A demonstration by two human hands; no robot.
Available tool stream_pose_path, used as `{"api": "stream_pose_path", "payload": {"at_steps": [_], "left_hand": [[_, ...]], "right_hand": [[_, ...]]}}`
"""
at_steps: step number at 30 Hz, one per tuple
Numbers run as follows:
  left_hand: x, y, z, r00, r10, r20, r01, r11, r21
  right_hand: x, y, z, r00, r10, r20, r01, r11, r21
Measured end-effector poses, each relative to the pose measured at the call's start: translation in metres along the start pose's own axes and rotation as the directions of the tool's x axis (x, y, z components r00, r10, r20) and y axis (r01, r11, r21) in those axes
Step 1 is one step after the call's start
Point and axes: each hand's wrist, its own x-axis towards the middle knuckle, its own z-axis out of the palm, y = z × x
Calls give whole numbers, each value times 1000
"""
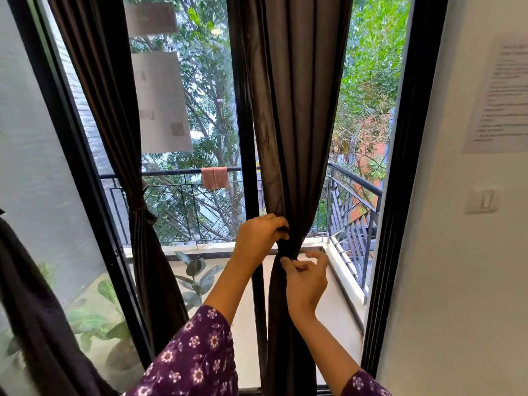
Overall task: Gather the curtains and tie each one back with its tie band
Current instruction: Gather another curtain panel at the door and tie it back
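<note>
Sleeves [197, 358] in purple floral print lead up to both hands at the middle curtain [297, 124], which hangs before the window post. The left hand [257, 238] has its fingers curled round the bunched folds, just above the band [289, 250] cinching them. The right hand [307, 280], just below, pinches what looks like the band's dark end between thumb and fingers. The cloth looks soft, sleek and light, so it is likely to slide. Best held at the narrow waist, gripping tightly while knotting. A second curtain [114, 110] to the left is already tied.
</note>
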Motion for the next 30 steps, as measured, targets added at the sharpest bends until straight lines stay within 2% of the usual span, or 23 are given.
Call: {"api": "stream_pose_path", "payload": {"at_steps": [2, 4, 6, 15, 19, 22, 25, 28, 30], "left_hand": [[-1, 4, -1, 1000, -13, 10, 13, 999, -45], [-2, 6, -1, 999, -24, 23, 26, 997, -78], [-4, 5, -1, 998, -55, 22, 57, 991, -117], [0, 1, -3, 986, -98, -135, 54, 954, -296], [-1, -3, 6, 971, -159, -179, 65, 895, -442], [-7, -1, 17, 937, -305, -171, 137, 771, -622], [-23, 2, 32, 821, -555, -137, 251, 565, -786], [-53, 2, 60, 658, -752, 39, 450, 351, -821], [-72, 3, 77, 634, -756, 163, 520, 261, -814]], "right_hand": [[-3, 1, 4, 985, 170, -25, -169, 984, 51], [-7, 3, 8, 939, 344, 6, -342, 930, 133], [-9, 7, 9, 901, 431, 57, -433, 878, 202], [-4, 15, 12, 878, 460, 132, -478, 855, 203], [2, 22, 14, 872, 464, 154, -488, 848, 206], [3, 29, 14, 869, 464, 173, -490, 856, 163], [0, 33, 11, 889, 414, 193, -431, 901, 53], [-1, 29, 5, 939, 286, 192, -282, 958, -48], [0, 27, 1, 961, 173, 216, -144, 979, -145]]}}
